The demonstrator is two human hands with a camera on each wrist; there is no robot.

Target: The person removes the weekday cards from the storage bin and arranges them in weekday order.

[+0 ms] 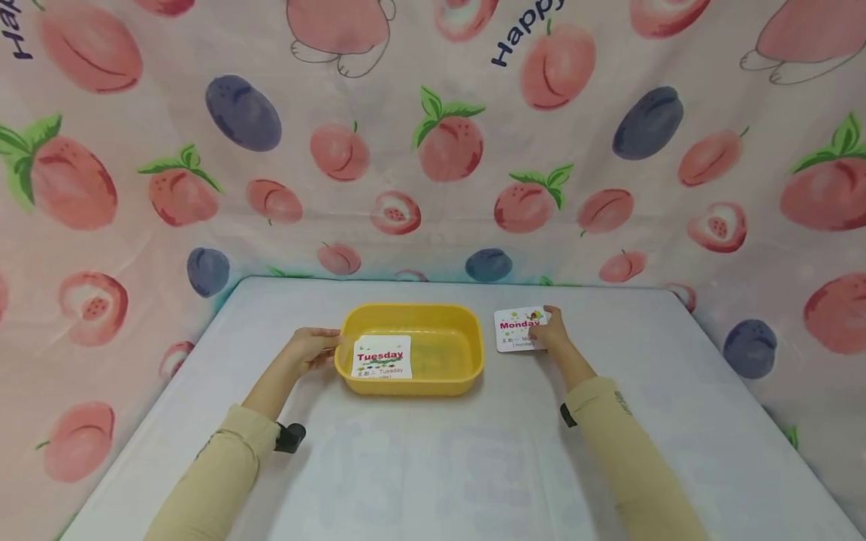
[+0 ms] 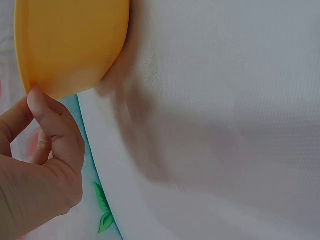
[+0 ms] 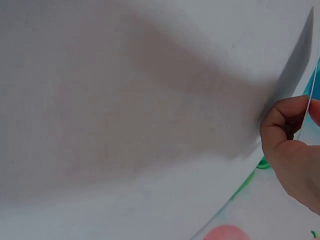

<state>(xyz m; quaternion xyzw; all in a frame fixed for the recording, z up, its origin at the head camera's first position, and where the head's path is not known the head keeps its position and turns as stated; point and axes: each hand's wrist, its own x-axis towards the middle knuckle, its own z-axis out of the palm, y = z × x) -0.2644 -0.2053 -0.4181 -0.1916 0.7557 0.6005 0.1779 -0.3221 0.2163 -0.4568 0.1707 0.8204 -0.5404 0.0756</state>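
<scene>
Left hand: grip narrow, thumb and finger pinching the rim of the yellow tray at its left end. Right hand: grip closed on the right edge of the Monday card, which is to the right of the tray, apart from it, printed face toward the head camera. Right wrist view gives me that card nearly edge-on with a shadow beside it; I judge it raised, but cannot tell whether its lower edge touches the counter.

Risks, my estimate. The card is pinched at one side only, so it could swing or slip if it knocks something. Any leftward travel at low height meets the tray's right wall first; that is the main obstacle. A pull or downward press by the left hand could slide or tip the tray, as only one end is held.

Surroundings: the Tuesday card lies face up inside the tray, at the left; the front wall hides its lower edge. It could shift if the tray is jolted. Fruit-printed cloth rises behind the counter, well beyond both hands; I see no obstruction from it.
</scene>
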